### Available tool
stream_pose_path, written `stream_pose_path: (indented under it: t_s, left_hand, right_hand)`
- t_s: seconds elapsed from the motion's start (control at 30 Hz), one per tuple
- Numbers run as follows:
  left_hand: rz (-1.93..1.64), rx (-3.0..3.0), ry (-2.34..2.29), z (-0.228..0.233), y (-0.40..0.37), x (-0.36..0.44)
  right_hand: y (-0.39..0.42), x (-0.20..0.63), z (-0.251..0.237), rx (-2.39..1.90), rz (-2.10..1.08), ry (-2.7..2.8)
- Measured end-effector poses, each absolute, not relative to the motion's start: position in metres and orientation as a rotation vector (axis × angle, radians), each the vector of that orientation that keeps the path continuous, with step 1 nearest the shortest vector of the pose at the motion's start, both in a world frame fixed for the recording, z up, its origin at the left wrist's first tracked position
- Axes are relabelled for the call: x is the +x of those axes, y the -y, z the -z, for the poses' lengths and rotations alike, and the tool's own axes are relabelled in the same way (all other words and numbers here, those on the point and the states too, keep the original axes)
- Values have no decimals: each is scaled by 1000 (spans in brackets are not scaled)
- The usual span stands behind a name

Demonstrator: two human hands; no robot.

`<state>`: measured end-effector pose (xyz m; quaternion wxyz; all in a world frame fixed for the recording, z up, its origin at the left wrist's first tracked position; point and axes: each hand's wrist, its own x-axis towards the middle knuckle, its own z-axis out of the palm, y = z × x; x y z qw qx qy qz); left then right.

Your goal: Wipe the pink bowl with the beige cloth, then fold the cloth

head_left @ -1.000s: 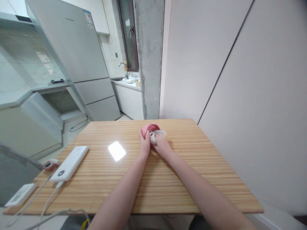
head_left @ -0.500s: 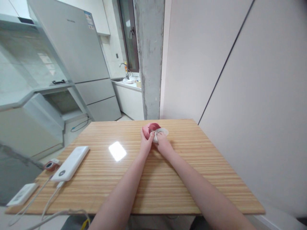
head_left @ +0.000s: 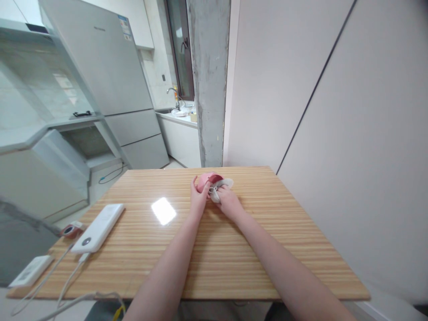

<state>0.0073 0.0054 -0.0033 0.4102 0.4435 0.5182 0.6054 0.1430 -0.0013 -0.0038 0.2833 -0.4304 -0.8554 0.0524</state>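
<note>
Shoe [head_left: 207,180], small and pink with a dark red inside, sits at the far middle of the table [head_left: 267,249], held between your hands. Your left hand [head_left: 198,200] curls its fingers around its left side. Your right hand [head_left: 227,203] pinches the white lace [head_left: 214,194] just beside it. A white power bank [head_left: 98,227] lies well apart, near left.

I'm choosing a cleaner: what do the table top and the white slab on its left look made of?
Table top: wood or wood-look laminate, striped grain, glossy glare patch. White slab: seemingly smooth hard plastic, rounded edges, likely a power bank.
</note>
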Motion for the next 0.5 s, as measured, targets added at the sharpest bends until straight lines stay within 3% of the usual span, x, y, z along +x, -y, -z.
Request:
stream_pose_path:
  t_s: [0.23, 0.5]
  left_hand:
    - [-1597, 1080, -1325, 11, -5, 19]
    - [-1521, 1268, -1402, -7, -1, 5]
  right_hand:
    - [2, 136, 6, -1154, -272, 2165]
    - [-5, 150, 6, -1079, -92, 2355]
